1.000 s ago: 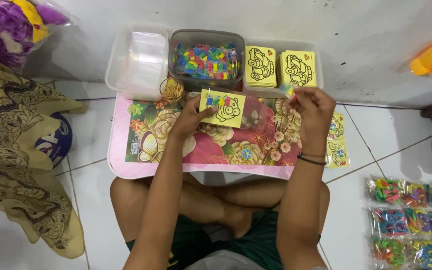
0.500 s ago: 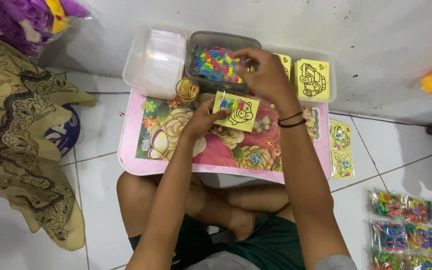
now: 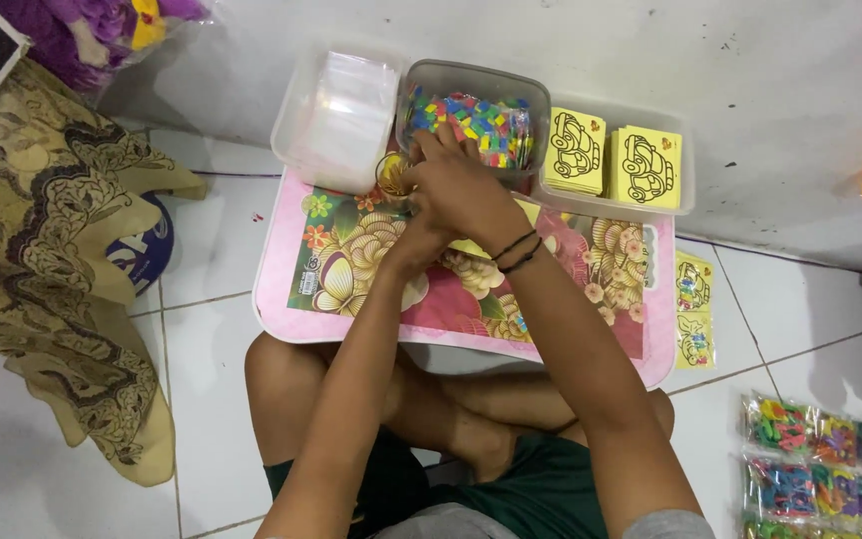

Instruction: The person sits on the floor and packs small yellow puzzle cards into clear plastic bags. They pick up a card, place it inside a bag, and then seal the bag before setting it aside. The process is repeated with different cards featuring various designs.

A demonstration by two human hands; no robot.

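I see right hand [image 3: 461,180] over tub of coloured pieces [image 3: 481,120], fingers curled, grip unclear. Left hand [image 3: 406,225] hidden beneath, can't tell. Yellow card [image 3: 471,247] pinned on floral tray [image 3: 351,269], kept flat.

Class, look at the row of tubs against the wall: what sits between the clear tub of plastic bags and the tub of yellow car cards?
In the head view, a grey tub of small multicoloured pieces sits between the clear tub and the card tub; the right hand reaches into it.

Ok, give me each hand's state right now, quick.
Left hand: mostly hidden under the right; grip cannot be told.
Right hand: fingers curled, reaching into the tub of coloured pieces; what it holds cannot be told.
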